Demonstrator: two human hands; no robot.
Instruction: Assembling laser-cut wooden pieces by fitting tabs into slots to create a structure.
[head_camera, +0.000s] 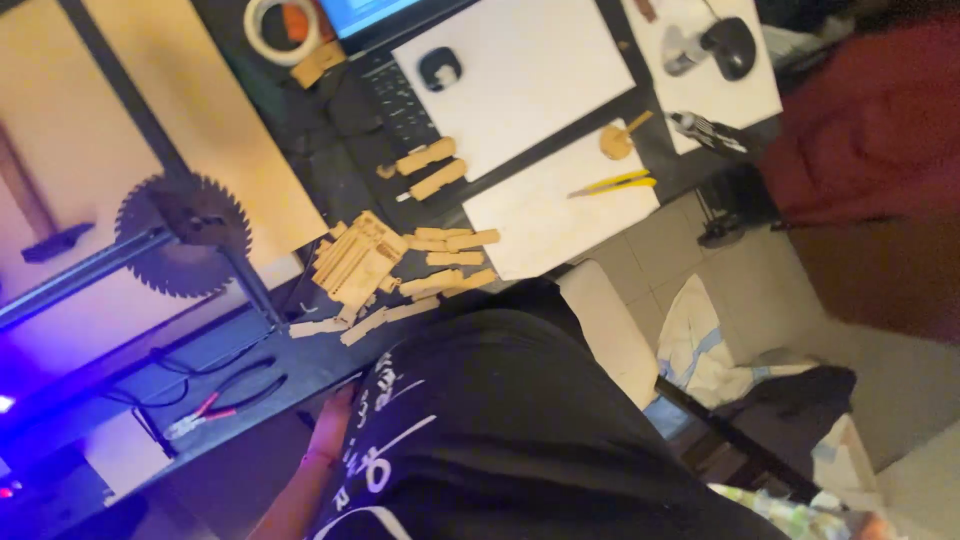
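Observation:
My left hand (337, 408) rests at the front edge of the dark desk (330, 190), mostly hidden behind my black shirt (520, 430); only the wrist and part of the hand show, and the fingers are out of sight. Nearest to it lie flat wooden strips (365, 322). Further in are a stack of cut wooden pieces (358, 262) and several short wooden bars (450, 248). My right hand is out of view.
A toothed wooden disc (185, 235) hangs on a dark frame at the left. Red-handled pliers (205, 408), a tape roll (283, 28), a laptop (400, 100), white sheets (520, 75), a yellow knife (612, 183) and a mouse (730, 45) lie about. A person in red (880, 120) stands right.

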